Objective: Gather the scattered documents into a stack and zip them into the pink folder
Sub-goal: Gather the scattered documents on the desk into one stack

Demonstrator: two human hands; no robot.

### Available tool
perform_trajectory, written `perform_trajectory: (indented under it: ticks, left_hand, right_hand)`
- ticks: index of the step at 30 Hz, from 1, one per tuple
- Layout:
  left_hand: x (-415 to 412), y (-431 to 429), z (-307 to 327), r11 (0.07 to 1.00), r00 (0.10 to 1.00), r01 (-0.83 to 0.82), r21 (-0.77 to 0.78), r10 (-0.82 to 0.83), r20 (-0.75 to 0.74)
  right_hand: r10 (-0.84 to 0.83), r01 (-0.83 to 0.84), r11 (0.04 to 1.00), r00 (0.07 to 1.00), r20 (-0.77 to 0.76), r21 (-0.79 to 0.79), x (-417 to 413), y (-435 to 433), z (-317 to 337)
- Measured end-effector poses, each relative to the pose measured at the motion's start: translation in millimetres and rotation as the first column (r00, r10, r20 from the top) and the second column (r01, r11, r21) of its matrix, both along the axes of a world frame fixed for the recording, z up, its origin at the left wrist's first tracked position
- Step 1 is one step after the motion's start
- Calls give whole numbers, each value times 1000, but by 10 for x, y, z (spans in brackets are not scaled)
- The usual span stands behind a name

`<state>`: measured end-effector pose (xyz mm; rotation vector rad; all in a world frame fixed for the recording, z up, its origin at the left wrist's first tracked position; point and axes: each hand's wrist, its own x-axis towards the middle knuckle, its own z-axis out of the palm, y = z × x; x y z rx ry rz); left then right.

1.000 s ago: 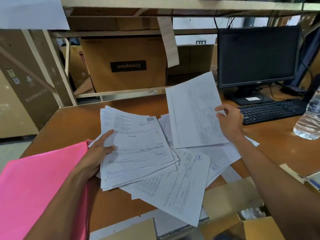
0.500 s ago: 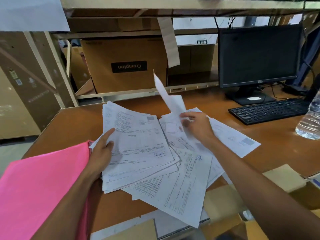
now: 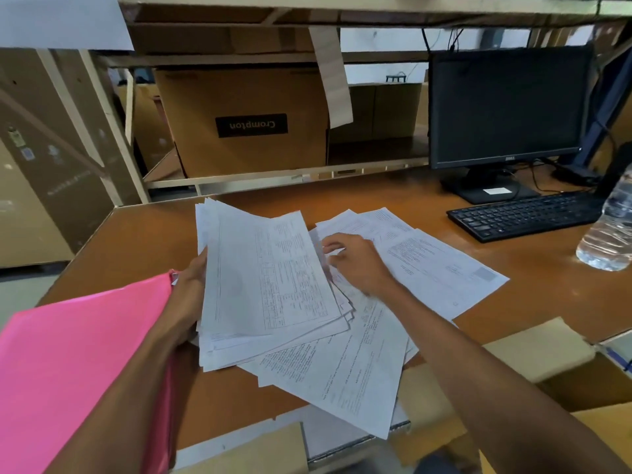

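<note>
While the worktop (image 3: pixel 136 241) spread beneath both my hands, the pink folder (image 3: pixel 75 364) lay just left of my left hand (image 3: pixel 189 299), partly under that forearm. That hand gripped the left edge of the stack of documents (image 3: pixel 270 278), which sat fanned between my two hands. The loose sheets (image 3: pixel 441 268) lay scattered under and to the right of my right hand (image 3: pixel 359 265). Its bent fingers touched them just beside the stack's right edge; I could not tell whether they pinched one. The keyboard (image 3: pixel 523 213) sat well beyond my right hand, the water bottle (image 3: pixel 612 234) farther right.
</note>
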<state>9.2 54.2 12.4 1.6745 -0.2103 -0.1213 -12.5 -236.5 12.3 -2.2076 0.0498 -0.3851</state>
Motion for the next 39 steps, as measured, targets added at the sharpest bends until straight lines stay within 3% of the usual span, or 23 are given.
perform_trajectory:
  ticks: [7, 11, 14, 17, 23, 29, 34, 39]
  left_hand:
    - [-83, -59, 19, 998, 998, -56, -34, 56, 8]
    - [-59, -8, 12, 998, 999, 17, 66, -19, 29]
    - [-29, 42, -13, 994, 999, 3, 105, -7, 40]
    - [19, 109, -14, 998, 999, -17, 60, 16, 28]
    - [72, 174, -6, 990, 990, -130, 45, 127, 66]
    - [106, 196, -61, 975, 989, -130, 179, 140, -48]
    - [121, 218, -15, 973, 972, -221, 60, 225, -67]
    - [179, 295, -53, 966, 961, -257, -21, 253, -111]
  right_hand:
    - [104, -110, 991, 991, -82, -80, -73, -13, -87]
    - [123, -167, 946, 978, -169, -277, -32, 172, -142]
    - [143, -171, 964, 979, -144, -204, -29, 175, -95]
    - [59, -71, 989, 994, -93, -132, -61, -21, -17]
    - [32, -146, 920, 953, -300, -363, -197, -209, 94]
    - [136, -310, 893, 877, -461, -325, -312, 83, 205]
    - [69, -264, 897, 876, -478, -354, -388, 227, 207]
    - [-21, -57, 972, 945, -326, -228, -391, -111, 292]
